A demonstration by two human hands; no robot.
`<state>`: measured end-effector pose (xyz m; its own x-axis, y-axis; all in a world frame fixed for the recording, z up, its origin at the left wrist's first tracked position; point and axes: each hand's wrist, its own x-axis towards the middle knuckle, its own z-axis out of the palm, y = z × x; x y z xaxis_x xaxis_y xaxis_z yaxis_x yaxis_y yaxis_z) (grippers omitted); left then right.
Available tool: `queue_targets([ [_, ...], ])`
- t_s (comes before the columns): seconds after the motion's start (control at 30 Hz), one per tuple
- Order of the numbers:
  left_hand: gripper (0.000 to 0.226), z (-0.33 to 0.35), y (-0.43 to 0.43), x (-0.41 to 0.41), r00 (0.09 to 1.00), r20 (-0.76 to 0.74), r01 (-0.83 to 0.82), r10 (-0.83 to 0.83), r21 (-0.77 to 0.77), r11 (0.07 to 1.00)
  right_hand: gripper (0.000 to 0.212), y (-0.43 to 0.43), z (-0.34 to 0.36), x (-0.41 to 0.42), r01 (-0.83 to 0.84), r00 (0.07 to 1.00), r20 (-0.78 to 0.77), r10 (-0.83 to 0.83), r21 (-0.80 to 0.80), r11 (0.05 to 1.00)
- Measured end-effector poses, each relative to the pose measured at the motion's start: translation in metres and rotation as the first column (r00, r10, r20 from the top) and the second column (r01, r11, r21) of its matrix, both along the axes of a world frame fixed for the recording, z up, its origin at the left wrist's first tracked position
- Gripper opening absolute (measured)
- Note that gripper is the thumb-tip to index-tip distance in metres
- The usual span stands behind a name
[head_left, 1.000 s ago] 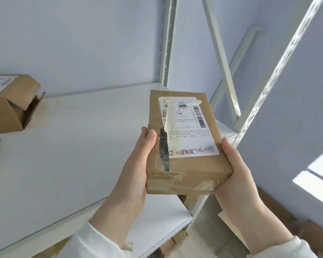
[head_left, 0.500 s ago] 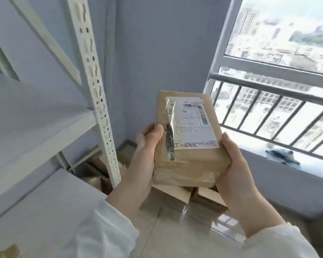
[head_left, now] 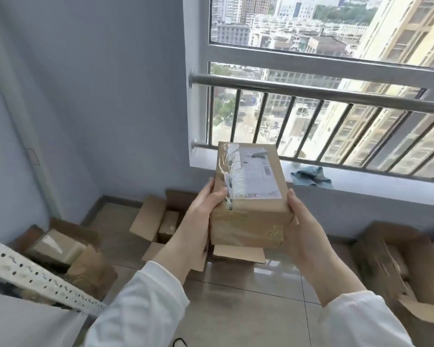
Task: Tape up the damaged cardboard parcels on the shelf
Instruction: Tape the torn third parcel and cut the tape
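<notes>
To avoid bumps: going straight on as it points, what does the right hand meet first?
The right hand grips the parcel, so that comes first; beyond, probably the window railing, depth unclear.

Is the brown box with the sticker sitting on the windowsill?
No, the parcel is up in the air, short of the windowsill, with the left hand gripping one side and the right hand the other.

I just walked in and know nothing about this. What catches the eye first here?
A taped brown parcel with a white label sits dead centre, gripped by the left hand and right hand from either side. Behind it, a big window with a metal railing looks out over a city. Below, an open box lies on the tiled floor.
</notes>
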<state>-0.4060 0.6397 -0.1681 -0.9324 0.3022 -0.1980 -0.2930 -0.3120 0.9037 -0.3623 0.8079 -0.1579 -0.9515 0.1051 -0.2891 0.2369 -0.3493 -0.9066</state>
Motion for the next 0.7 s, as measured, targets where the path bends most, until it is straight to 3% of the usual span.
queue_targets([
  [0.13, 0.071, -0.028, 0.023, -0.051, 0.997, 0.031, 0.067, -0.066, -0.051, 0.996, 0.07, 0.027, -0.031, -0.051, 0.022, 0.996, 0.085, -0.025, 0.038, 0.999],
  [0.23, 0.06, -0.048, 0.032, -0.1, 0.996, 0.081, -0.026, 0.034, -0.093, 0.995, 0.049, 0.038, -0.051, -0.103, 0.102, 0.986, 0.123, -0.116, 0.117, 0.988],
  [0.37, 0.041, -0.079, 0.024, -0.167, 0.983, 0.137, -0.098, 0.124, -0.178, 0.979, 0.045, 0.029, -0.083, -0.17, 0.041, 0.979, 0.195, -0.064, 0.116, 0.992],
  [0.43, 0.043, -0.098, 0.017, -0.194, 0.977, 0.157, -0.107, 0.146, -0.229, 0.967, 0.042, 0.02, -0.101, -0.201, -0.003, 0.974, 0.224, -0.024, 0.122, 0.993],
  [0.57, 0.071, -0.127, 0.001, -0.239, 0.964, 0.208, -0.09, 0.163, -0.324, 0.942, 0.05, 0.007, -0.134, -0.252, -0.133, 0.948, 0.302, 0.102, 0.084, 0.988],
  [0.7, 0.059, -0.151, -0.015, -0.267, 0.954, 0.268, -0.032, 0.136, -0.36, 0.932, 0.06, -0.003, -0.157, -0.293, -0.244, 0.919, 0.341, 0.198, 0.098, 0.965],
])
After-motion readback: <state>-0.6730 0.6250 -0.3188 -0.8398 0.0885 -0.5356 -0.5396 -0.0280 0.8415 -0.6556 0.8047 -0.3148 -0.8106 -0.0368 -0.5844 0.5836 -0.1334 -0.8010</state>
